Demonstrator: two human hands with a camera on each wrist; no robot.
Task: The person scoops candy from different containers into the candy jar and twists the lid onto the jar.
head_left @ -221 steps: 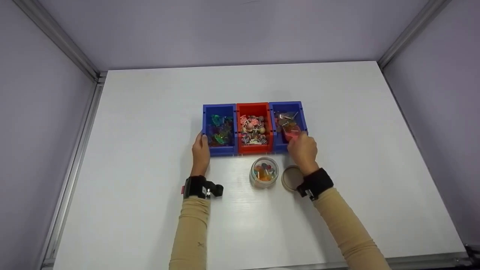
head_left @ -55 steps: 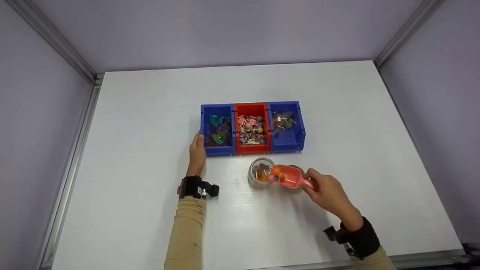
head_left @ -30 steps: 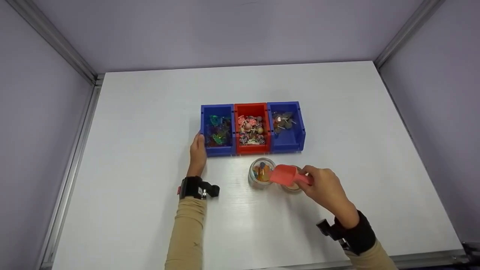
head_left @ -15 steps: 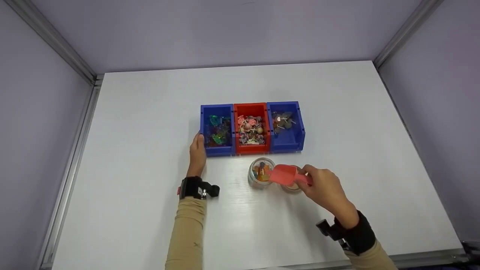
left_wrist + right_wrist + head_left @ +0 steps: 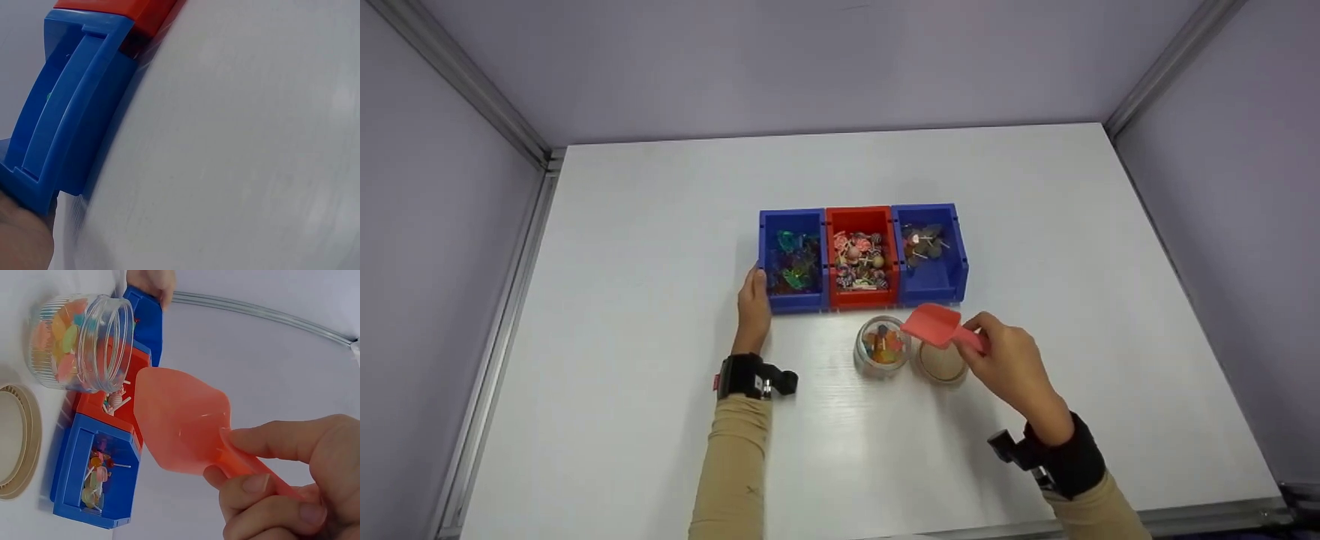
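Note:
My right hand [image 5: 1009, 367] pinches the handle of a pink plastic scoop [image 5: 931, 325] [image 5: 183, 423]. The scoop looks empty and hangs between the clear jar [image 5: 882, 346] [image 5: 79, 343] of coloured sweets and the right blue bin [image 5: 931, 253] [image 5: 95, 475]. My left hand [image 5: 753, 309] rests against the outer left side of the left blue bin [image 5: 790, 259] [image 5: 67, 118], fingers straight. A red bin [image 5: 859, 257] of lollipops sits between the two blue ones.
A beige jar lid [image 5: 941, 362] [image 5: 17, 439] lies flat on the white table [image 5: 660, 225], just right of the jar and under my right hand. Pale walls with metal rails [image 5: 465, 82] close in the table on three sides.
The scoop has lifted away from the jar's mouth and moved back and right toward the right blue bin. Earlier it tipped sweets into the jar. My left hand stayed put.

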